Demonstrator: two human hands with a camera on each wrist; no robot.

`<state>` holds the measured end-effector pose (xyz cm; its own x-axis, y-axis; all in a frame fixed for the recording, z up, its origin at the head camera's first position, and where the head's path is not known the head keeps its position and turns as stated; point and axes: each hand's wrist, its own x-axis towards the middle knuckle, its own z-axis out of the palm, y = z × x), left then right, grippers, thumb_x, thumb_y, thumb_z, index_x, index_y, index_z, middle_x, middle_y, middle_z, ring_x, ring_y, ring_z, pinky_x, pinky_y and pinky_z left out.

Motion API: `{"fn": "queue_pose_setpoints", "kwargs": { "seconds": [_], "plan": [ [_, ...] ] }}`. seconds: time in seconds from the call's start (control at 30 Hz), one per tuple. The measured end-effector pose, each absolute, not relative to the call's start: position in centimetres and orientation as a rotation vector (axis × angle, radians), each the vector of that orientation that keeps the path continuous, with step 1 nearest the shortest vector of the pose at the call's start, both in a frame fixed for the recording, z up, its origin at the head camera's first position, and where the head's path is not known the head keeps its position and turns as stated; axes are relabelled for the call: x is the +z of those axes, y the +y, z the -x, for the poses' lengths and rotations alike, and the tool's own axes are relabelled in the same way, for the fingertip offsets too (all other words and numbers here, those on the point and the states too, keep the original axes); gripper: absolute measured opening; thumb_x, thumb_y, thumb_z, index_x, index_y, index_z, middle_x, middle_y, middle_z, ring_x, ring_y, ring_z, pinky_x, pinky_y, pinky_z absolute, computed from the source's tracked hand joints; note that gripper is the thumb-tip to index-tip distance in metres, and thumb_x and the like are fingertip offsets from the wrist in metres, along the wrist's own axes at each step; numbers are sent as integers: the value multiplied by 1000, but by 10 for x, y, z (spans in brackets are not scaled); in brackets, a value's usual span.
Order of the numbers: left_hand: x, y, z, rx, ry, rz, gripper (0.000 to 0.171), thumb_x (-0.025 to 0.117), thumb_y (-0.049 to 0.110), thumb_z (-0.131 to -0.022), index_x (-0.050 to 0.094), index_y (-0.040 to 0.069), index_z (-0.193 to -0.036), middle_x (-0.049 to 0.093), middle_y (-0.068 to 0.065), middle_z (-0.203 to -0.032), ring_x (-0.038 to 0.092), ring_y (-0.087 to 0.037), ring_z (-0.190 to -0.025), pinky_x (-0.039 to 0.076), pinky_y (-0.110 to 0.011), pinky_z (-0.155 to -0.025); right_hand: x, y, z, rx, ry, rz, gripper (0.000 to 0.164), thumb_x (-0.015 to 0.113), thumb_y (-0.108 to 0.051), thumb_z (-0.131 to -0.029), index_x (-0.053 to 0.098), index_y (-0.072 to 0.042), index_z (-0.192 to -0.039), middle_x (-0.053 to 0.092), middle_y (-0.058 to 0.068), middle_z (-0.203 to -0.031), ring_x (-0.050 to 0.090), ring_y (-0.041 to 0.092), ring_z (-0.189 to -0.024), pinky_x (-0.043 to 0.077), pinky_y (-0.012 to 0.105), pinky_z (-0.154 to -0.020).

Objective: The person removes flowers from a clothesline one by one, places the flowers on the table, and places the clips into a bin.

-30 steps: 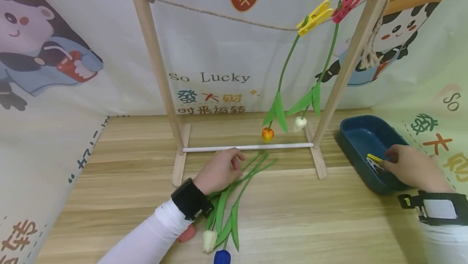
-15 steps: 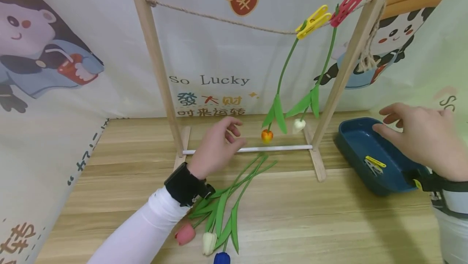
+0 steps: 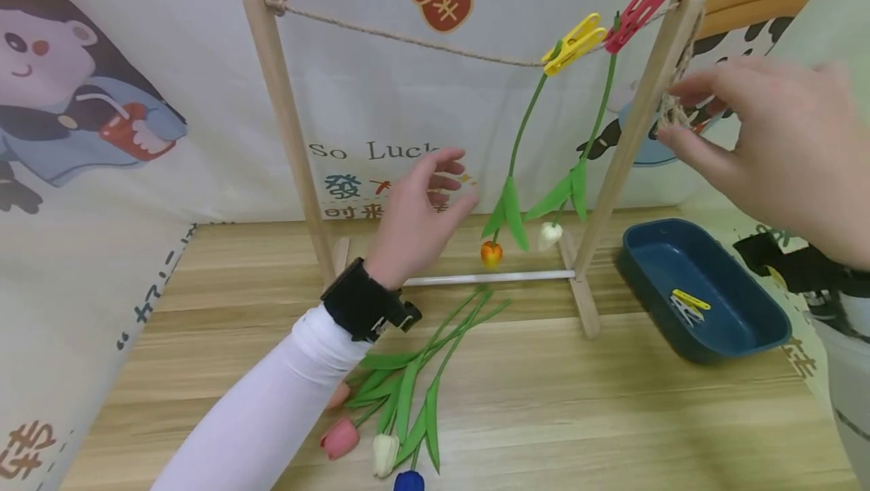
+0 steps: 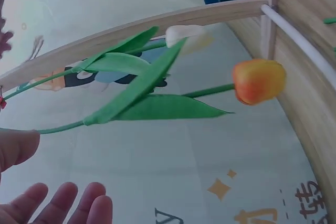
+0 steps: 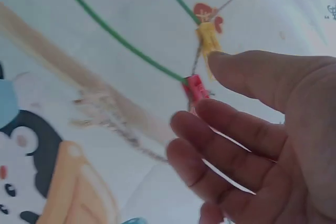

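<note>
My left hand (image 3: 423, 219) is raised in front of the wooden rack, fingers loosely bent, holding nothing. In the left wrist view its thumb overlaps the stem of the orange tulip (image 4: 259, 81). My right hand (image 3: 782, 140) is up beside the rack's right post with nothing between its relaxed fingers. A yellow clothespin (image 3: 575, 44) clips the orange tulip upside down to the rope (image 3: 408, 39). Right of it, a red clothespin (image 3: 636, 16) holds a white tulip (image 3: 550, 235) the same way. In the right wrist view, my thumb overlaps the yellow clothespin.
On the table lie several tulips, including a pink one (image 3: 340, 438), a white one (image 3: 385, 454) and a blue one (image 3: 409, 481). A blue bin (image 3: 639, 279) at the right holds clothespins (image 3: 689, 304). The rack's right post (image 3: 635, 128) stands between the hands.
My right hand has left the clothespins in the bin and risen to the right post, empty. My left hand has lifted from the tulip stems towards the rack.
</note>
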<state>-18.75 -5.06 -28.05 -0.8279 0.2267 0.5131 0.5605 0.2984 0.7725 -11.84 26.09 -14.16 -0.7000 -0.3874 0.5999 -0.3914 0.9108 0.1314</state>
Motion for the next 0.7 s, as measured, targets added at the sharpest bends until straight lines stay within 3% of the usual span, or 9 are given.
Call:
{"fn": "queue_pose_setpoints", "kwargs": {
  "seconds": [0.17, 0.27, 0.37, 0.43, 0.7],
  "plan": [
    [-268, -36, 195, -1579, -2186, 764, 57, 74, 14, -102, 52, 7, -154, 63, -8, -139, 64, -19, -120, 53, -37, -105, -116, 243, 131, -1, -2269, -731, 39, 80, -8, -93, 68, 6, -127, 66, 30, -114, 49, 50, -111, 33, 66, -85],
    [-261, -27, 200, -1577, -2152, 800, 57, 73, 12, -103, 51, 4, -155, 63, -12, -141, 64, -23, -122, 53, -38, -106, -100, 234, 141, -34, -2231, -828, 43, 80, -7, -93, 65, 5, -132, 65, 31, -121, 46, 50, -120, 28, 65, -108],
    [-257, -17, 207, -1589, -2121, 831, 55, 71, 9, -103, 52, 0, -154, 63, -17, -142, 65, -28, -123, 53, -40, -107, -88, 225, 151, -80, -2289, -848, 47, 79, -6, -95, 62, 6, -137, 61, 32, -131, 44, 51, -129, 14, 63, -124],
    [-255, -11, 211, -1608, -2104, 842, 53, 70, 5, -103, 53, -1, -152, 63, -19, -141, 65, -30, -123, 53, -40, -107, -83, 220, 158, -109, -2343, -842, 49, 79, -6, -95, 60, 6, -139, 60, 32, -131, 44, 50, -128, 9, 66, -125],
    [-252, 5, 221, -1621, -2133, 796, 44, 71, 2, -102, 63, 2, -145, 69, -13, -130, 69, -19, -110, 57, -23, -94, -77, 207, 171, -184, -2505, -812, 41, 75, -4, -99, 61, 9, -135, 59, 33, -125, 39, 52, -122, 19, 74, -114]
  ]
}}
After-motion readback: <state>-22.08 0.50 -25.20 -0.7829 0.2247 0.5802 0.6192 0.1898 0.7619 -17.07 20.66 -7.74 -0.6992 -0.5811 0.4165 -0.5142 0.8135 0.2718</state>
